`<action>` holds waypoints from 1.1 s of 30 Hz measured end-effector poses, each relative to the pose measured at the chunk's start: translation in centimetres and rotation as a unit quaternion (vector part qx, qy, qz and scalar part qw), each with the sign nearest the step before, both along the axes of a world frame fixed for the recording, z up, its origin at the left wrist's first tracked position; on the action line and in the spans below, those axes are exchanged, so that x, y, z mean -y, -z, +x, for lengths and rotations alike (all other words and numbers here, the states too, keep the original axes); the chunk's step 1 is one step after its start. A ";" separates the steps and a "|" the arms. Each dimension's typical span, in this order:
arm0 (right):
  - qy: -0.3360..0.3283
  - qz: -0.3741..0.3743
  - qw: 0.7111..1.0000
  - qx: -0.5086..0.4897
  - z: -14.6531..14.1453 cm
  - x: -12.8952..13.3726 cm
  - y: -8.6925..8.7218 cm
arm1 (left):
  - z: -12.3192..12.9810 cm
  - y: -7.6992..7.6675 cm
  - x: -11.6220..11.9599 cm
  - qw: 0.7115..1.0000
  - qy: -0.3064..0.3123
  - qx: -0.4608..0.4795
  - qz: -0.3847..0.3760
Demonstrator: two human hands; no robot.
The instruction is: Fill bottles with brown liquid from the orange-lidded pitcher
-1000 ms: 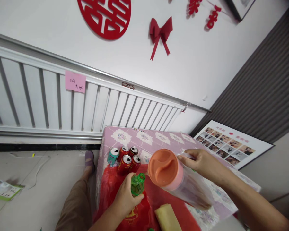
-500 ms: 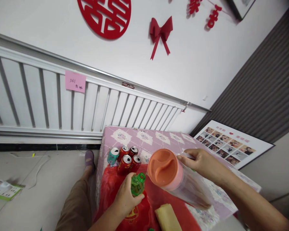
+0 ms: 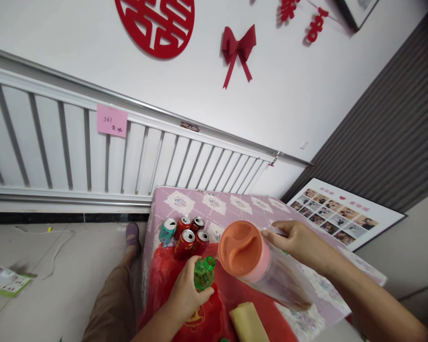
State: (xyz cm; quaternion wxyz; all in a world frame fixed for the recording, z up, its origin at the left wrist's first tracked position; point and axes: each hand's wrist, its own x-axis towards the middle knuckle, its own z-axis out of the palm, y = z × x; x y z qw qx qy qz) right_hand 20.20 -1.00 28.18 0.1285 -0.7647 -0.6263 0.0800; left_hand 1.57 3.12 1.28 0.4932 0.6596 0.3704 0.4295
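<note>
My left hand (image 3: 189, 290) is wrapped round a green plastic bottle (image 3: 204, 274) with an uncapped neck. My right hand (image 3: 295, 242) grips the handle of a clear pitcher (image 3: 283, 280) with an orange lid (image 3: 241, 248). The pitcher is tilted, its lid end toward the bottle mouth, and a brownish liquid shows near its base. At the lid's edge a thin stream seems to reach toward the bottle's neck, though it is hard to make out. Below both hands lies a red tray (image 3: 219, 328) with a folded yellow cloth (image 3: 248, 323) on it.
Several opened drink cans (image 3: 184, 243), red ones and a teal one, stand at the tray's far left. A flowered tablecloth (image 3: 214, 202) covers the table, which stands by a white radiator (image 3: 171, 156). A photo board (image 3: 337, 213) leans at the right.
Almost nothing differs. Both hands keep the bottle and the tilted pitcher in nearly the same place.
</note>
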 end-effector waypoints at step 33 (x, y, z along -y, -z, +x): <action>-0.013 -0.002 1.000 -0.005 -0.1 0.1 -0.1 | 0.0 -0.2 0.0 1.000 -0.004 -0.006 -0.001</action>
